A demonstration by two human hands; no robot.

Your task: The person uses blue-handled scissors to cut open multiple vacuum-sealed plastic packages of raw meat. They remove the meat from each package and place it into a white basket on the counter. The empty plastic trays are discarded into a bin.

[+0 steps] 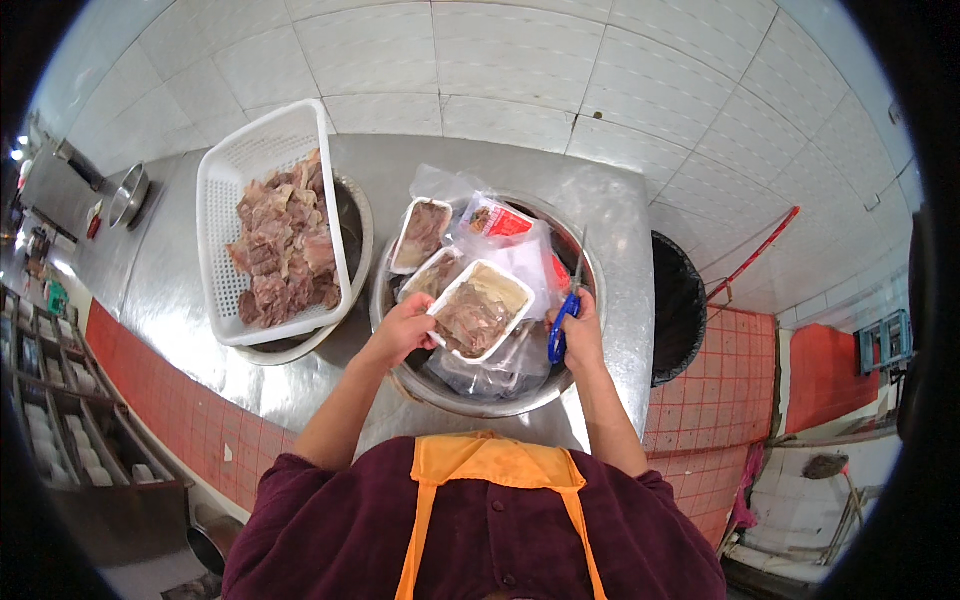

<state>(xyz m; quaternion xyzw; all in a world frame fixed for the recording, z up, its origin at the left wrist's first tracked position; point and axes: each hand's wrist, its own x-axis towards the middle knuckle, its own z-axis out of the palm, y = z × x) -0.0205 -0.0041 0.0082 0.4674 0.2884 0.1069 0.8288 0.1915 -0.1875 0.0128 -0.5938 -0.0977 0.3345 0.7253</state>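
Observation:
My left hand (403, 331) grips the left edge of a white plastic tray of meat (481, 313), held tilted above a large metal basin (577, 375). In my right hand (583, 330) is a pair of scissors with blue handles (562, 328), its blades pointing away from me toward the wall. Behind the held tray, two more meat trays (422, 235) rest in the basin among clear plastic bags (502, 367) and packs with red printed labels (499, 217). The bags hide much of the basin's inside.
Left of the basin, a white perforated basket (214, 240) heaped with meat pieces (285, 240) sits tilted on another metal basin (364, 225). A bin with a black liner (677, 307) stands past the steel table's (626, 247) right edge. A small metal bowl (130, 196) is at far left.

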